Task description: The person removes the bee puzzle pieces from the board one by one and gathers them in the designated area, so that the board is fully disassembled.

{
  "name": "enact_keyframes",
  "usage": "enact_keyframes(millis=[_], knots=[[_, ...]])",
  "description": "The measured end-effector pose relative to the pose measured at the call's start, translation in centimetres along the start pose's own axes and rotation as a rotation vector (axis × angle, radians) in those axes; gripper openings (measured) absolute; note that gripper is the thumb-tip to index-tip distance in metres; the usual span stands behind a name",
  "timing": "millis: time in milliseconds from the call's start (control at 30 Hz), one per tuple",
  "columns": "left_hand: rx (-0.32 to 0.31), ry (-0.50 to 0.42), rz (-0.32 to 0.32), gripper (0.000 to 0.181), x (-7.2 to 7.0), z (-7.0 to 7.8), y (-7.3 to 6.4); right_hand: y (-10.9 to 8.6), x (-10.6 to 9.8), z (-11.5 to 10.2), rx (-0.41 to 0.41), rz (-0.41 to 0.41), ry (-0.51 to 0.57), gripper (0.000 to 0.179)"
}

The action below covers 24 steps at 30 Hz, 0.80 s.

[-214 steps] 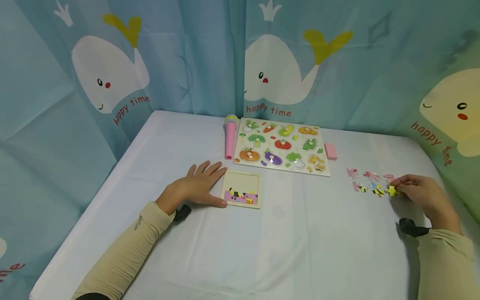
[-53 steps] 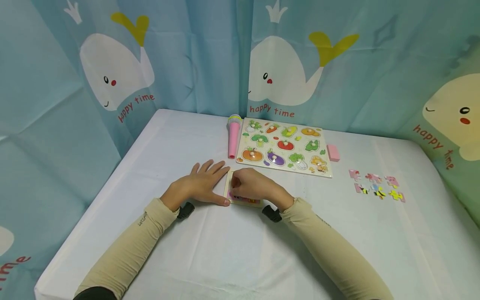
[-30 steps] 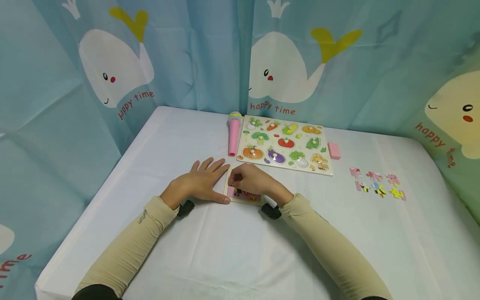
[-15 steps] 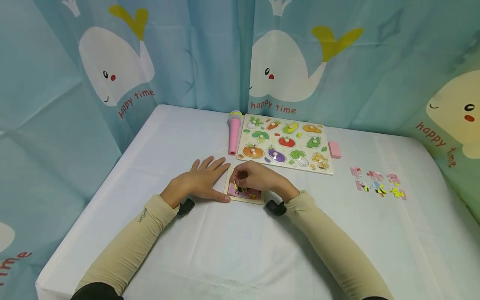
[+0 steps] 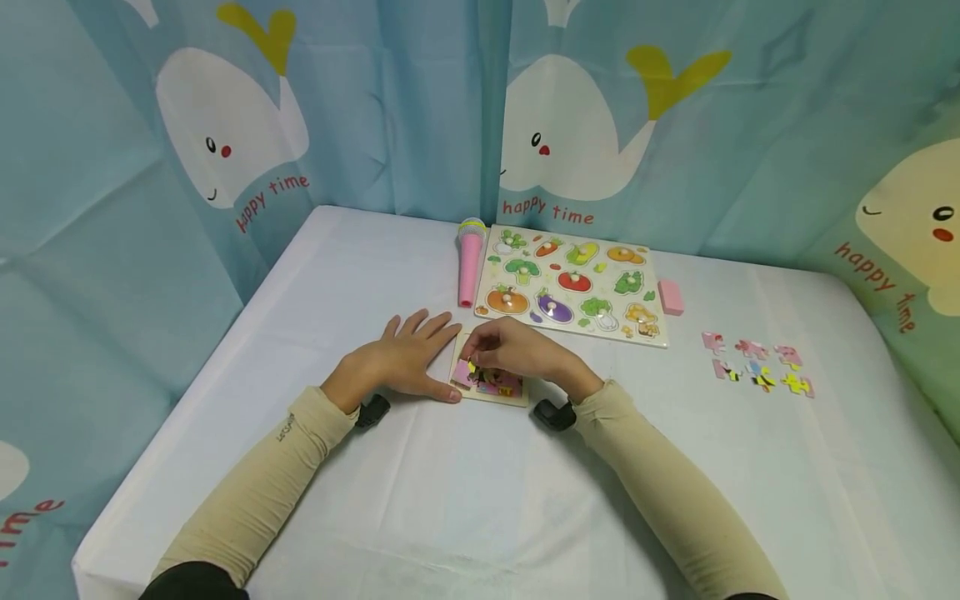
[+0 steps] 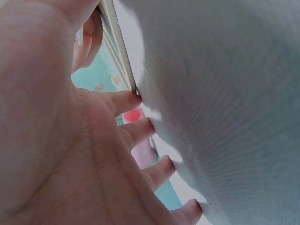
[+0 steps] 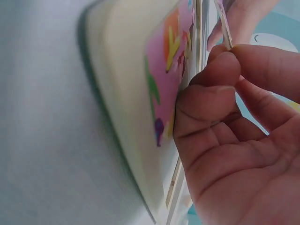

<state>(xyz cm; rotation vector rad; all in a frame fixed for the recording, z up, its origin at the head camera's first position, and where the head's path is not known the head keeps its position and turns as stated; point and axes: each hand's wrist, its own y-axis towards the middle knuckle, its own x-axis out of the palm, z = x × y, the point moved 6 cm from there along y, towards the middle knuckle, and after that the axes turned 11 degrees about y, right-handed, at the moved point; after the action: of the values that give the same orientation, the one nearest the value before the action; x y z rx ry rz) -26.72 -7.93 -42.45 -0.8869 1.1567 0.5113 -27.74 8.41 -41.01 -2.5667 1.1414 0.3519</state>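
Note:
In the head view, my left hand [image 5: 401,360] lies with spread fingers on the table, thumb and index at the left edge of a small wooden jigsaw tray [image 5: 501,402]. My right hand [image 5: 521,352] is over the tray and pinches a pink jigsaw piece [image 5: 462,373] between thumb and index finger. That piece is raised and tilted near the tray's left rim. In the right wrist view, its thin edge [image 7: 225,29] shows above the fingertips. Joined pink pieces [image 7: 164,75] lie in the tray's near part; my right hand hides the far part.
Several loose jigsaw pieces [image 5: 752,350] lie in two rows at right. Behind the tray is a vegetable knob puzzle board [image 5: 564,282], with a pink toy microphone [image 5: 470,265] on its left and a pink block [image 5: 671,297] on its right. A printed curtain [image 5: 420,108] borders the table.
Since the oldest frame, my right hand has moved from the loose pieces to the tray. Over the last second the pinched piece has shifted left and tipped up. My left hand stays put.

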Motion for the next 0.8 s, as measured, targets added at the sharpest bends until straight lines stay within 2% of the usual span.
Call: enact_keyframes(millis=[300, 567, 800], knots=[[0.002, 0.003, -0.006, 0.115, 0.0, 0.2, -0.1, -0.9, -0.6, -0.1, -0.009, 0.067, 0.073, 0.009], [-0.008, 0.011, -0.006, 0.115, -0.2, 0.3, -0.2, -2.2, -1.3, -0.4, -0.041, 0.099, 0.090, 0.008], [-0.012, -0.005, -0.002, 0.115, -0.1, 0.4, -0.2, -3.4, -1.9, -0.7, -0.035, 0.133, 0.105, 0.010]])
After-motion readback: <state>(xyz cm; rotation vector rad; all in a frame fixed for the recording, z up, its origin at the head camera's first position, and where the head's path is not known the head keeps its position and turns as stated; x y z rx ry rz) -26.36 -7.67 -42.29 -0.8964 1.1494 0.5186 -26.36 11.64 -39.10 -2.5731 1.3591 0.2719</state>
